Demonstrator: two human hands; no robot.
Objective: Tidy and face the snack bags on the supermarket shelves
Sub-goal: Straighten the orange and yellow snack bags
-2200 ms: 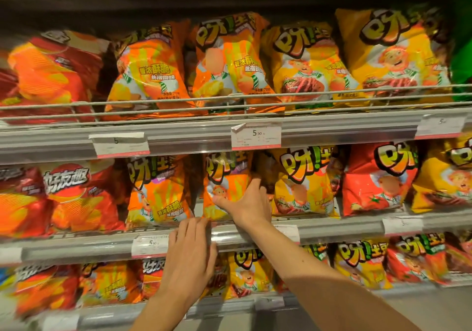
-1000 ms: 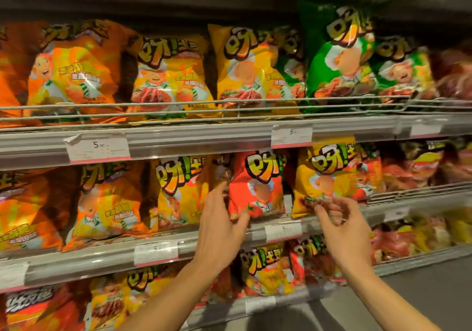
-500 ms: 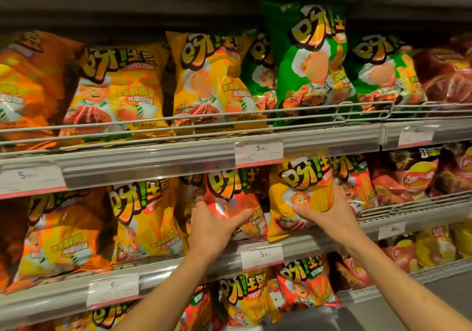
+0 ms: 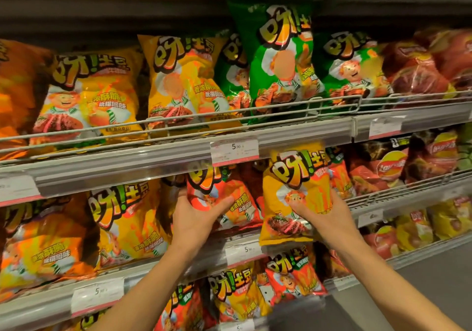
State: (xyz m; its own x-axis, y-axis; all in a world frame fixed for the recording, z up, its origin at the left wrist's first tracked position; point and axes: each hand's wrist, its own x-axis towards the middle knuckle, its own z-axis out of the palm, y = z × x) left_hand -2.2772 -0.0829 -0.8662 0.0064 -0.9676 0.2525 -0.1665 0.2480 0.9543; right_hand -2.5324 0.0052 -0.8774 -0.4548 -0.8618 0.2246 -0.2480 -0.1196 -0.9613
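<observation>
Supermarket aisle here, three tiers of grey metal shelving with clear price rails along the front edges and a strip of grey floor (image 4: 421,302) showing at lower right. The middle shelf (image 4: 143,264) is where the work is. A white price tag (image 4: 234,151) reading 5.90 hangs on the upper rail, just above the two bags in play.

Left hand (image 4: 195,222) is up on the red snack bag (image 4: 219,197), thumb across the front, fingers wrapped round its left edge — a firm hold on the lower half. The bag stands on the middle shelf, tilted a little.

Right hand (image 4: 323,218) has the yellow snack bag (image 4: 293,195), thumb laid flat over the printed face, fingers behind the right side. That bag sits forward of the shelf edge, its bottom hanging over the rail.

Top shelf (image 4: 178,141), behind a wire guard: yellow bags at left, a tall green bag (image 4: 278,57) standing above its neighbours, dark red bags at far right. The middle shelf carries orange and yellow bags at left, red crisp packets at right. The bottom tier holds more yellow and red bags.
</observation>
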